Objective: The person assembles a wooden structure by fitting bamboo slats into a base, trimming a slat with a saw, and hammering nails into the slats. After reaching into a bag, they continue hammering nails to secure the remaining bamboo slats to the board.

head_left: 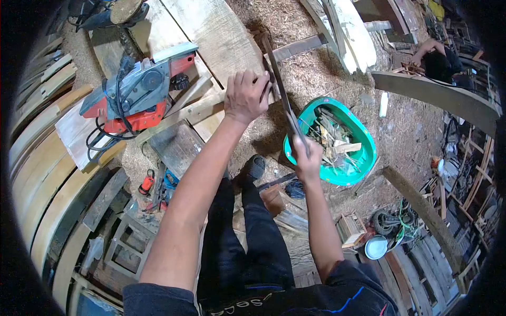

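My left hand [246,97] has its fingers bent over a piece of wood at the edge of the wide pale board [224,39]; the hand hides most of that piece. My right hand [308,157] is closed around the lower end of a long, narrow, dark blade [284,102] that looks like a handsaw. From that hand the blade slants up past my left fingertips. Whether it touches the wood there I cannot make out. Beside and partly beneath my right hand sits a green plastic basin [370,152] of wood scraps [332,134].
A red and grey corded power tool [137,95] lies on boards at left. A red bottle-like object [147,182] stands on the floor near my feet. Curved planks [432,89] extend at right. Another person [440,60] crouches at upper right. Shavings cover the floor.
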`<move>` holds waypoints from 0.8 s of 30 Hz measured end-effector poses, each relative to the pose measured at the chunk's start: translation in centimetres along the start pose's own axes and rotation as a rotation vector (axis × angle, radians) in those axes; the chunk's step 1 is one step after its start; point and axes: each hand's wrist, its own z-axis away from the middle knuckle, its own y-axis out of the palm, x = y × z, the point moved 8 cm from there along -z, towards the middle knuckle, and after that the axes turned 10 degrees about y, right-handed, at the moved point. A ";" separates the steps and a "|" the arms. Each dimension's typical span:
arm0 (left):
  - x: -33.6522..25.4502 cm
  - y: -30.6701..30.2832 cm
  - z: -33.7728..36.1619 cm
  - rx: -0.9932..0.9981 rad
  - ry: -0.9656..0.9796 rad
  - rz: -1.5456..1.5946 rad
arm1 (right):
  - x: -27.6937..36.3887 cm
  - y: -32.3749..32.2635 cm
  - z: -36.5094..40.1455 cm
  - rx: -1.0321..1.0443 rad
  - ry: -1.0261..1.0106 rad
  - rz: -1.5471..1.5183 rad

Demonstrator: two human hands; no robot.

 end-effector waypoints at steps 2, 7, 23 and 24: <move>-0.2 -0.1 0.2 -0.001 0.001 0.016 | 0.5 1.0 -0.6 -0.008 -0.021 -0.019; -0.2 -0.3 0.0 0.005 0.007 0.008 | -0.4 -1.1 3.1 -0.002 -0.053 -0.026; 0.1 -0.1 -0.5 -0.029 0.010 0.002 | -1.4 -1.0 2.0 -0.014 -0.087 0.007; 0.1 -0.3 -0.3 -0.029 0.001 -0.002 | -1.1 -1.2 1.9 -0.003 -0.065 -0.014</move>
